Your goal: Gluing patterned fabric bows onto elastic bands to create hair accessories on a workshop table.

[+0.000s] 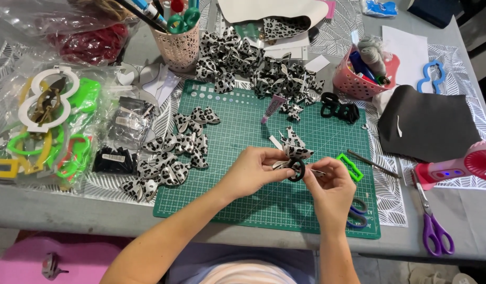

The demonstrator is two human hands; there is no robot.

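Head view, catalogue of what we see at this moment:

Item one: a leopard-print bow (297,152) with a black elastic ring (296,169) hanging just under it, both held above the green cutting mat (243,173), off the bench (58,210). The bow sits at 12 o'clock from the ring and touches it; the ring faces us nearly flat-on, its opening toward the camera.

Item two: our left hand (253,171), coming in from 9 o'clock of the ring, fingers pressed together in a pinch on the bow's lower edge and the ring's left side.

Item three: our right hand (331,184), coming in from 3 to 4 o'clock, fingertips pinching the ring's right side; a thin pale strip shows between this hand and the ring, though we cannot tell what it is. Both hands are equally near, each touching the piece; the line between the two pinches runs roughly 9 to 3.

Item four, surroundings: a row of finished bows (172,158) at 9 o'clock on the mat; a loose heap of bows (253,66) at 12 o'clock; a glue tube (273,108) at 12; a green plastic buckle shape (349,167) just beside our right hand at 2 o'clock; blue scissors (357,214) partly under that wrist; purple scissors (435,229) well apart at 4 o'clock
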